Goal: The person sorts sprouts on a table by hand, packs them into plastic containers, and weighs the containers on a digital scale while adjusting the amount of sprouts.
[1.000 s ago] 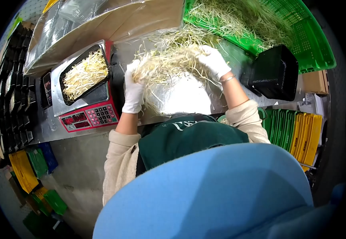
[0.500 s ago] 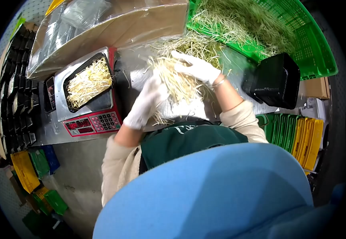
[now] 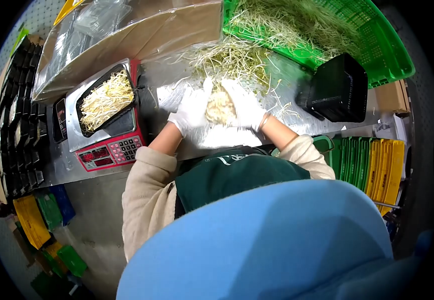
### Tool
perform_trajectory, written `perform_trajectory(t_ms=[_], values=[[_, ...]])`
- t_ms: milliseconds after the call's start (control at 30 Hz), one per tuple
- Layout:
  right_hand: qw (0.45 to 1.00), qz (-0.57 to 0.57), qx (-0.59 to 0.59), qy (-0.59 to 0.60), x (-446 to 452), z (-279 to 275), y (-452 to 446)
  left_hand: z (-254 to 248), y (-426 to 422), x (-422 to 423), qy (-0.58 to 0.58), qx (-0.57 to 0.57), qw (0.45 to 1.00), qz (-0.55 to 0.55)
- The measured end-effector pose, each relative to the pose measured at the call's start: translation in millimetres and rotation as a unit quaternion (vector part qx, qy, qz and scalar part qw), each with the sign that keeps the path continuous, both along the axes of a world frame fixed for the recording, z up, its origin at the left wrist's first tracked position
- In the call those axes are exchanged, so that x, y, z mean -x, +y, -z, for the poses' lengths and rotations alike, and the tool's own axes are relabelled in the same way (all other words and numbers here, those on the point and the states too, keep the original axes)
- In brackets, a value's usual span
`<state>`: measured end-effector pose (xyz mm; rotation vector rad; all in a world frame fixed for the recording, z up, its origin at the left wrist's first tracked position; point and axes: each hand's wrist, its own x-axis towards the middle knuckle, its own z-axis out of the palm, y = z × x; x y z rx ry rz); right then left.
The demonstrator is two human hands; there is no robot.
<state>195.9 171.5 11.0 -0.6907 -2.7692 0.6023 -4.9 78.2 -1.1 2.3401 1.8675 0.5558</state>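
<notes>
A compact bundle of bean sprouts (image 3: 220, 107) is squeezed between my two white-gloved hands, low over the metal table. My left hand (image 3: 192, 107) presses on the bundle's left side. From the other side my right hand (image 3: 244, 105) closes on it, fingers pointing away from me. Just beyond the fingertips lies a loose heap of sprouts (image 3: 232, 60) on the table. To the left, a black tray (image 3: 83, 129) filled with sprouts (image 3: 108, 100) rests on a red digital scale (image 3: 109, 152).
A green crate (image 3: 389, 55) of sprouts stands at the back right, with black containers (image 3: 339, 90) before it. A cardboard box (image 3: 142, 35) holding clear plastic packs is at the back. Filled black trays (image 3: 24, 115) are stacked far left. Green and yellow crates (image 3: 382, 172) stand lower right.
My hands have come level with each other around the sprouts. The spread-out bunch is now gathered into a tight bundle, nearer my body. The view has shifted slightly.
</notes>
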Motion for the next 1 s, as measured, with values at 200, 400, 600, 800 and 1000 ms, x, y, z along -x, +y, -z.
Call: perform_trajectory(t_ms=[200,400,600,800,1000], values=[[0.992,0.01,0.123,0.006,-5,-45,24,-37,2,-13,-0.051,-0.061,0.993,-0.086],[0.959,0.039,0.269,0.079,-51,-87,57,-28,-44,20,-0.003,-0.122,0.991,-0.056],[0.955,0.002,0.293,-0.053,-7,-11,52,-29,-55,-21,0.039,0.009,0.993,-0.112],[0.951,0.069,0.295,-0.054,-10,-35,44,-5,-104,4,0.008,0.113,0.968,-0.225],[0.993,0.047,0.01,-0.106,40,-41,-63,22,-54,-22,-0.074,0.134,0.973,-0.173]])
